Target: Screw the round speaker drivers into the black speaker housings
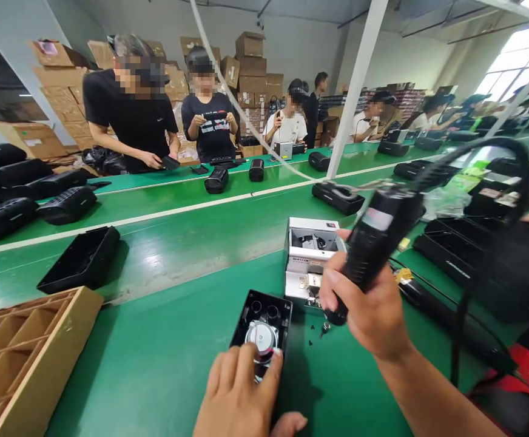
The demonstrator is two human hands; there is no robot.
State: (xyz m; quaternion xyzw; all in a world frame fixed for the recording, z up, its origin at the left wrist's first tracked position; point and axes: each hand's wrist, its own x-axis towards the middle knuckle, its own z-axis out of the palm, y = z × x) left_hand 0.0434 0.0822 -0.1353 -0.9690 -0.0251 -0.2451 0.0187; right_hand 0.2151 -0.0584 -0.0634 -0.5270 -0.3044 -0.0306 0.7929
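My right hand (pixel 367 303) is wrapped round a black electric screwdriver (pixel 376 233), raised and tilted, with its cable arching to the right. My left hand (pixel 241 388) lies over the near end of an open black speaker housing (pixel 284 309), fingers stretched out and thumb apart. Inside the housing a round silver-backed speaker driver (pixel 261 337) shows, with a bit of red by my index fingertip. The near part of the housing is hidden under my hand. Just beyond my right hand stands a white screw feeder (pixel 297 267). A few small black screws (pixel 311 328) lie on the green table below it.
A divided cardboard box (pixel 71 328) stands at the left, below an empty black housing (pixel 82 260). Speakers (pixel 216 179) sit along the green conveyor (pixel 192 224). A black tool (pixel 446 312) and cable lie at right. Several co-workers (pixel 130 115) stand or sit beyond the belt.
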